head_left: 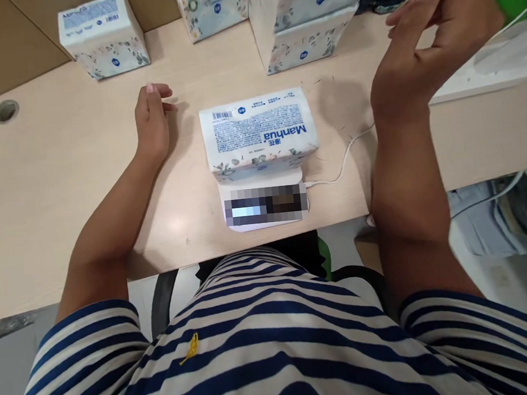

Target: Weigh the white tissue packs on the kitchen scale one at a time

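A white tissue pack (pixel 259 126) with blue print and a floral edge lies on a white scale (pixel 266 225) whose display is blurred out. My left hand (pixel 152 121) rests on the desk to the left of the pack, apart from it. Its fingers are loosely bent and hold nothing. Raised at the upper right, my right hand (pixel 439 38) has its fingers curled in and its thumb against them. A dark, shiny, crumpled item (pixel 382 1) shows just beyond those fingers; whether they touch it I cannot tell.
At the back stand one tissue pack (pixel 106 39) on the left, another pile (pixel 215 9) in the middle and a taller stack (pixel 298 26) beside it. A white cable (pixel 346 155) runs from the scale to the right. The desk's front edge (pixel 190 260) is close to my body.
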### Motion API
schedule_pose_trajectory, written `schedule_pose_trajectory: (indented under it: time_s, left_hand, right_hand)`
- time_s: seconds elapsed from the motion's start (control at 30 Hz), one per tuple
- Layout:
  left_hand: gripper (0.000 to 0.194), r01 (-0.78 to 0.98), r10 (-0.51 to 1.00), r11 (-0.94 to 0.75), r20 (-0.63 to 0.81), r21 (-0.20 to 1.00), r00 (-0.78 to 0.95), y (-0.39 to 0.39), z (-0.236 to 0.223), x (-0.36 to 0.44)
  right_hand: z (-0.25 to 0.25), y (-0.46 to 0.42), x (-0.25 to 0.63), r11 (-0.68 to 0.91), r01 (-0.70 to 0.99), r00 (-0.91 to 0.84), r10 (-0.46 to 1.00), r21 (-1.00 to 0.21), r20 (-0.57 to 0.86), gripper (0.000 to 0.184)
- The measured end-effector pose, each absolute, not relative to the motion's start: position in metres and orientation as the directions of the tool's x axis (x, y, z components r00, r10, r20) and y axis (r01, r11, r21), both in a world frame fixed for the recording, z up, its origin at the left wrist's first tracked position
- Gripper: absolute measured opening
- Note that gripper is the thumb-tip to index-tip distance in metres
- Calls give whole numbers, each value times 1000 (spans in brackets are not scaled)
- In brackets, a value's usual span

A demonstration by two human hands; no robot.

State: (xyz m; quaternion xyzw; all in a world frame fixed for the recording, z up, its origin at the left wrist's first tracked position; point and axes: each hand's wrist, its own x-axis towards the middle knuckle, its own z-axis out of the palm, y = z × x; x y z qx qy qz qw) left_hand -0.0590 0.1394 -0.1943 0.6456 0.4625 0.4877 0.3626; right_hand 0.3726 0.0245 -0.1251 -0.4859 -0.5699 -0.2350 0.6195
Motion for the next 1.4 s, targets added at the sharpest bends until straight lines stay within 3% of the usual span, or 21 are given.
schedule_pose_trajectory:
  time_s: [0.17,0.3,0.4,0.47,0.53,0.63,0.7,0.83,0.97,1.1,1.2,1.33,1.4]
  left_hand:
    - [76,206,916,-400,382,893,119,143,-201,-66]
    - [72,229,843,-538,527,812,109,120,-190,-47]
    - [73,247,769,-635,628,732,114,77,-157,-21]
    - [79,119,731,-676,641,727,233,47,-132,-5]
    - [82,82,702,-622,508,779,498,24,-112,4]
    - [88,298,644,-575,197,762,740,1,-87,2]
    - [98,433,642,-562,42,705,766,-11,-75,-6]
    - [115,595,644,-584,-131,552,754,-19,-54,-26]
    - [123,838,804,-485,-248,250,540,24,-16,-59]
    - [114,903,898,-429,-117,-6,425,125,24,-105]
    - [108,941,949,-309,19,-140,315,190,28,-132]
    - [87,966,968,-246,30,-78,249,220,5,-151]
    - [82,972,971,-234,34,-37,235,222,-8,-155]
  right_hand:
    - [-128,27,370,451,789,294,319,-418,901,65]
    - [-126,21,365,461,679,260,577,-572,774,80]
    - [-116,3,352,497,449,-49,843,-743,535,103]
    - [-111,-12,340,543,437,-266,840,-718,473,106]
    - [-111,-24,329,513,563,-458,846,-648,272,107]
    - [-115,-31,316,437,704,-475,876,-559,86,112]
    - [-113,-30,310,435,712,-484,873,-551,64,111]
    - [-91,-4,285,514,664,-576,815,-543,67,106]
    - [-56,70,224,624,628,-664,741,-464,99,108]
    - [-33,172,140,682,599,-623,727,-420,291,111]
    - [-31,228,86,646,645,-571,762,-408,304,108]
    - [-34,261,45,600,724,-573,798,-340,189,103]
    - [-34,265,37,597,747,-576,801,-294,162,92]
